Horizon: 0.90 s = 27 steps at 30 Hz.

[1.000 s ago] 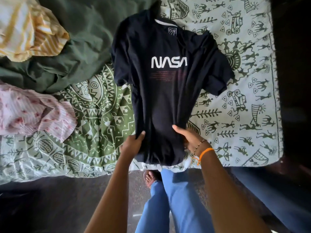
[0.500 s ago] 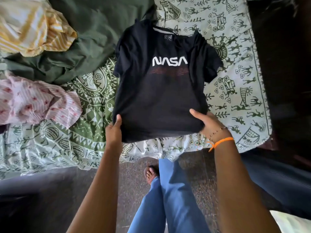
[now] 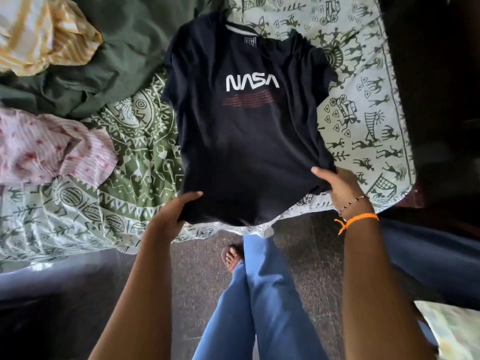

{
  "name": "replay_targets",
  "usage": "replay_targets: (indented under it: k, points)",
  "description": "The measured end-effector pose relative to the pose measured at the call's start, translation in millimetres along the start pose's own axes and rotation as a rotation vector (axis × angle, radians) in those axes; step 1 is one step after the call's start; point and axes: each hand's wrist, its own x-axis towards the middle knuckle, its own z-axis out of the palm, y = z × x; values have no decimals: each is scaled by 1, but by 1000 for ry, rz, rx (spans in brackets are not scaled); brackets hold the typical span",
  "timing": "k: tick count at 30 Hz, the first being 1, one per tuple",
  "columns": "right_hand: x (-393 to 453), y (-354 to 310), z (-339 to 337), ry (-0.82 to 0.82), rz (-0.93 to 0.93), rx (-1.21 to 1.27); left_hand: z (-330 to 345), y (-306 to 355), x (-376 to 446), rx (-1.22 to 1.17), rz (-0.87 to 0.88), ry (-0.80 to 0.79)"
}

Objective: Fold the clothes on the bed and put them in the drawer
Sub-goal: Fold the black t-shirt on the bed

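Head | two hands: left hand point(image 3: 168, 216), right hand point(image 3: 337, 185) pinch one navy T-shirt point(image 3: 241, 131) hem; three crumpled garments left

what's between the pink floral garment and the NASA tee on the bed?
Head view: only bedsheet, its dark green patterned part, lies between the pink floral garment and the NASA tee. No other clothing sits in that stretch.

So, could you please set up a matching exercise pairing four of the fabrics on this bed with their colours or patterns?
Things:
1. T-shirt held by left hand and right hand
2. Crumpled garment, far left corner
3. Garment at left edge
4. Bedsheet

Looks:
A. pink floral stripes
B. green and white figures
C. navy, NASA print
D. yellow and white stripes

Pairs: 1-C, 2-D, 3-A, 4-B
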Motion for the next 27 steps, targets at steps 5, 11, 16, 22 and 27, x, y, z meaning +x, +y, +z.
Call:
replay_targets:
  k: [5,11,16,22,27]
  points:
    - [16,17,11,111,194,-552,12,-12,12,96,-127,240]
    - [13,23,21,11,301,-943,34,-15,4,988,2,669]
    - [30,2,43,117,-56,-839,87,1,20,1128,512,326]
    - [91,-33,37,173,-67,-750,130,30,64,1383,505,77]
    - [174,-92,37,304,-32,-244,161,103,113,1150,636,119]
